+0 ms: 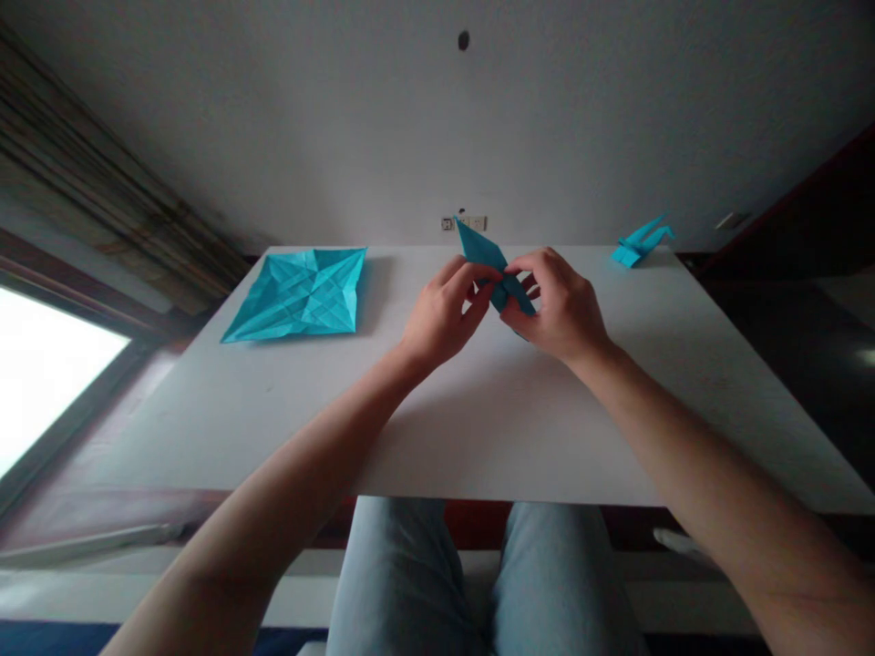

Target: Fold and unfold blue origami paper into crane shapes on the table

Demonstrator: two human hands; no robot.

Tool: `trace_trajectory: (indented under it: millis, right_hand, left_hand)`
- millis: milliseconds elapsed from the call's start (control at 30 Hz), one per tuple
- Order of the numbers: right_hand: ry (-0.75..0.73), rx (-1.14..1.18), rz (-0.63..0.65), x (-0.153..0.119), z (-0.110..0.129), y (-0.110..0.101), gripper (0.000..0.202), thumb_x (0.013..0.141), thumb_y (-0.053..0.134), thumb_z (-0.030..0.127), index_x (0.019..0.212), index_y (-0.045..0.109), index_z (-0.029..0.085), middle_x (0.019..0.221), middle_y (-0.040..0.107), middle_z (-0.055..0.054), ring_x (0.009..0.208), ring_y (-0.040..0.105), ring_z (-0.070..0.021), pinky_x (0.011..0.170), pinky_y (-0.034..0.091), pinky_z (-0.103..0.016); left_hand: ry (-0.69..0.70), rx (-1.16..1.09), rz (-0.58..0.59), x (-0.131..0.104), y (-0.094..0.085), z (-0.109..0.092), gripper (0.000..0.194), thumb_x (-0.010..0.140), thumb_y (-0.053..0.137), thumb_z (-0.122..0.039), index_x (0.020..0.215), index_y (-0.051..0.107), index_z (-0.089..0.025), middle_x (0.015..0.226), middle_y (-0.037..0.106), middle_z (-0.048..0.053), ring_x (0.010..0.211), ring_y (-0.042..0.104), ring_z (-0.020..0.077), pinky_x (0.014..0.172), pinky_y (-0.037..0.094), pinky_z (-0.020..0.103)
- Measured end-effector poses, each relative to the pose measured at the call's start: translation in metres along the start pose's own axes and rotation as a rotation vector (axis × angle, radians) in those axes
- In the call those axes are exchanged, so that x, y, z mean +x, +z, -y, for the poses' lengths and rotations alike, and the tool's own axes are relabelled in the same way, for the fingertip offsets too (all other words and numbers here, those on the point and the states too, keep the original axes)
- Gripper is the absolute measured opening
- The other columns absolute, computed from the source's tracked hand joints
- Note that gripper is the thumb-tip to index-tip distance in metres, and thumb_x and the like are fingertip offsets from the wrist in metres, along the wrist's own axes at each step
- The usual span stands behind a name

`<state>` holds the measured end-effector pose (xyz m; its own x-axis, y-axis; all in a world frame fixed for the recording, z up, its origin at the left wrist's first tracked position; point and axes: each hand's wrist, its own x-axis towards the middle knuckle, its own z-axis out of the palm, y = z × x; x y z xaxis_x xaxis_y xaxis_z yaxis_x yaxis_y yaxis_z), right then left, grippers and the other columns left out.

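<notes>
Between my hands, above the middle of the table, is a piece of folded blue origami paper (480, 246) with a pointed flap that rises to the upper left. My left hand (447, 305) pinches it from the left with thumb and forefinger. From the right, my right hand (557, 305) grips the same paper, thumb on its lower part and fingers near its middle. The fingers hide part of the folds. A creased blue paper sheet (301, 292) lies unfolded to the left of my hands. A finished-looking blue paper crane (641, 244) stands at the far right.
The white table (465, 446) reaches to the wall (383, 137), where power sockets (471, 222) sit just above its far edge. A curtain (116, 173) and a bright window (47, 364) are on the left. My legs (403, 574) are under the near edge.
</notes>
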<state>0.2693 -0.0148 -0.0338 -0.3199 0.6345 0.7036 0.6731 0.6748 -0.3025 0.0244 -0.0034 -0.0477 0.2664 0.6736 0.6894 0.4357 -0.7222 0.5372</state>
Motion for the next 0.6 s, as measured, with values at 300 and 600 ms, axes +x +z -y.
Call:
trace_trajectory:
  millis: [300,600]
  right_hand:
    - [0.198,0.305,-0.034,0.003,-0.010,0.005,0.037,0.112,0.092,0.052,0.142,0.079,0.035,0.120,0.090,-0.008,0.093,0.087,-0.0305,0.083,0.076,-0.045]
    - [0.396,0.700,0.007,0.007,-0.008,0.018,0.049,0.104,0.099,0.071,0.130,0.077,0.036,0.101,0.084,-0.001,0.084,0.083,-0.0258,0.064,0.072,-0.037]
  left_hand:
    - [-0.038,0.054,0.029,-0.002,0.000,0.002,0.024,0.120,0.095,-0.044,0.130,0.079,-0.028,0.127,0.083,0.009,0.105,0.082,0.0252,0.097,0.073,0.042]
    - [-0.112,-0.130,-0.051,-0.005,0.011,0.024,0.045,0.109,0.107,-0.053,0.126,0.071,-0.032,0.120,0.080,0.006,0.102,0.082,0.0251,0.088,0.075,0.044]
